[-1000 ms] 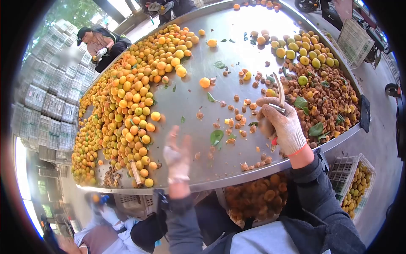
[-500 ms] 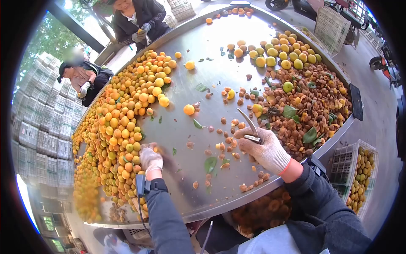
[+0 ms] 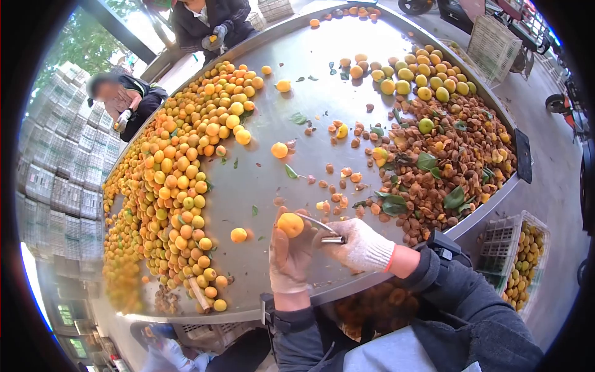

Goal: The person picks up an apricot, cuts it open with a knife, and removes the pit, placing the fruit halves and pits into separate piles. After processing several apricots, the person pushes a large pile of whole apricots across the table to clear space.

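My gloved left hand (image 3: 290,263) is near the table's front edge, its fingers closed on an orange apricot (image 3: 290,225). Just right of it my gloved right hand (image 3: 359,243) grips a curved knife (image 3: 319,222) by its metal handle, and the blade reaches to the side of the fruit. A single apricot (image 3: 238,235) lies on the metal table (image 3: 248,186) left of my left hand. A large heap of apricots (image 3: 180,167) covers the table's left side. Brown pits (image 3: 446,161) with some leaves are piled on the right.
Greenish-yellow fruit (image 3: 424,71) sits at the back right. A crate of fruit (image 3: 524,260) stands beyond the table's right edge. Two people, one in a dark jacket (image 3: 211,28) and one at the left (image 3: 133,102), are across the table. A wooden stick (image 3: 199,294) lies front left.
My left hand has moved right from the heap and now holds an apricot. My right hand has moved left and down, bringing the knife to it. A lone apricot now lies apart from the heap.
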Demonstrator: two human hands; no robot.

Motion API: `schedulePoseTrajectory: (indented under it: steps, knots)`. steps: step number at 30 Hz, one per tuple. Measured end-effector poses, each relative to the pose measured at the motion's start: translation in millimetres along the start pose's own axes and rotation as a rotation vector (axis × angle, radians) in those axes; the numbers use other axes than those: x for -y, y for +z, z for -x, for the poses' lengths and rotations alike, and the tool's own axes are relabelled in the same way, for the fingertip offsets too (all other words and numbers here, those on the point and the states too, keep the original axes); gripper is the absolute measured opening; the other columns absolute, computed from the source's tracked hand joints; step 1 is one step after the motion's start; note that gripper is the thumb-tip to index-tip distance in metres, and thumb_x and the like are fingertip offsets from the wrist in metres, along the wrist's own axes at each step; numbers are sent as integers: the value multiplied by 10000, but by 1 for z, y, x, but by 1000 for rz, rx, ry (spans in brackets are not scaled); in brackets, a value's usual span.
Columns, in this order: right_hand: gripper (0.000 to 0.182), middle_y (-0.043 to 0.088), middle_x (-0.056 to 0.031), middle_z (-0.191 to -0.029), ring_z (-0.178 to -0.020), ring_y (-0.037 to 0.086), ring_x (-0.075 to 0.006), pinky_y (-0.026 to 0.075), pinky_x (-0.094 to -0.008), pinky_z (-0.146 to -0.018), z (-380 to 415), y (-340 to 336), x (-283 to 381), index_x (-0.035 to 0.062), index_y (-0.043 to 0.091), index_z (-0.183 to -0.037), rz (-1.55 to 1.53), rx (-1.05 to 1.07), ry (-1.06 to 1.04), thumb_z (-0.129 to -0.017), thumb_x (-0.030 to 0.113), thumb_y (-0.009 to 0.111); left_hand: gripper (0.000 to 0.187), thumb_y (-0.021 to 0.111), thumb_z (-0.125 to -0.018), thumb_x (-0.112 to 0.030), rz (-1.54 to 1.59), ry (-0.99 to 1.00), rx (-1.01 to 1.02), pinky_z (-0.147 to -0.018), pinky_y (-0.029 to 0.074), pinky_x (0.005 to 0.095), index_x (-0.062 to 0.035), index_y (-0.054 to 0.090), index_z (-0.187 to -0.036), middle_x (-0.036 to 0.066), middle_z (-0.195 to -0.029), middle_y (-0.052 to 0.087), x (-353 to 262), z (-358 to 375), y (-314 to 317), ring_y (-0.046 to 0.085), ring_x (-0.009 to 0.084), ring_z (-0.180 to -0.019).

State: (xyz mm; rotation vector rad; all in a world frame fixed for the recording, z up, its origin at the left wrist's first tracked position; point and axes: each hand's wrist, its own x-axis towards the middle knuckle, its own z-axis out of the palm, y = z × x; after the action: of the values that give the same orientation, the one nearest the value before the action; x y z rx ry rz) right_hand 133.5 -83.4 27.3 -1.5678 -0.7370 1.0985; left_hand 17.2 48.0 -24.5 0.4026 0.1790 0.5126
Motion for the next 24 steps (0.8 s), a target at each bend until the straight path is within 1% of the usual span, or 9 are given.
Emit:
schedulePoseTrajectory:
  steps: [1,4,5,7,8,10,13,20,24]
  knots:
    - [189,677,-155,-843,-773,653,-251,501,-330,-733,1,1,-3,47,681,-972,22,2,-41,-816,130,612,488,624,-910,-214,-39,5,-25,-961,483,457,-61,460,-1344,185,-1263,547,4,2,4,556,278,-1138]
    - [223,671,-191,-872,-796,658,-320,506,-355,-728,4,3,-1,54,674,-1006,87,-26,-49,-807,128,604,516,623,-910,-201,-193,26,-14,-999,442,453,-39,437,-1363,174,-1270,546,7,6,12,520,268,-1188]
    - [223,671,-191,-872,-796,658,-320,506,-355,-728,3,4,-4,54,674,-1006,87,-26,-50,-807,128,604,516,623,-910,-201,-194,27,-13,-999,442,453,-39,437,-1363,174,-1270,546,8,6,14,520,268,-1188]
    - [311,679,-131,-812,-696,643,-187,507,-325,-661,-1,4,-10,58,633,-1124,200,-23,-147,-820,117,602,525,622,-911,-194,-291,91,6,-1022,414,421,-16,428,-1365,167,-1277,545,11,8,16,527,250,-1181]
    - [311,679,-131,-812,-696,643,-187,507,-325,-661,-1,5,-10,58,633,-1124,201,-22,-147,-820,117,602,525,622,-911,-194,-290,92,6,-1022,414,421,-16,428,-1365,167,-1277,545,11,8,17,527,250,-1181]
    - [340,668,-189,-863,-762,666,-314,516,-368,-682,0,7,-9,66,624,-1143,321,-71,-186,-807,111,595,520,618,-915,-187,-381,141,-27,-1018,415,382,-13,428,-1366,164,-1280,546,12,11,19,534,234,-1166]
    - [350,659,-202,-885,-816,641,-377,517,-394,-700,0,9,-6,75,621,-1148,380,-101,-191,-801,117,591,515,614,-919,-181,-405,163,-49,-1012,416,350,-10,427,-1367,159,-1278,549,12,13,24,539,221,-1155]
    - [318,658,-191,-855,-786,640,-374,512,-412,-679,-1,11,-8,91,631,-1122,427,-130,-192,-809,131,590,461,594,-920,-91,-562,240,-2,-1008,431,327,8,448,-1345,170,-1275,555,13,12,14,545,228,-1171]
    - [264,657,-196,-824,-761,630,-381,499,-427,-679,-4,4,4,96,667,-1054,423,-52,-86,-811,122,568,530,652,-861,-24,-576,170,-99,-998,443,321,10,446,-1349,172,-1294,542,15,18,41,550,234,-1170]
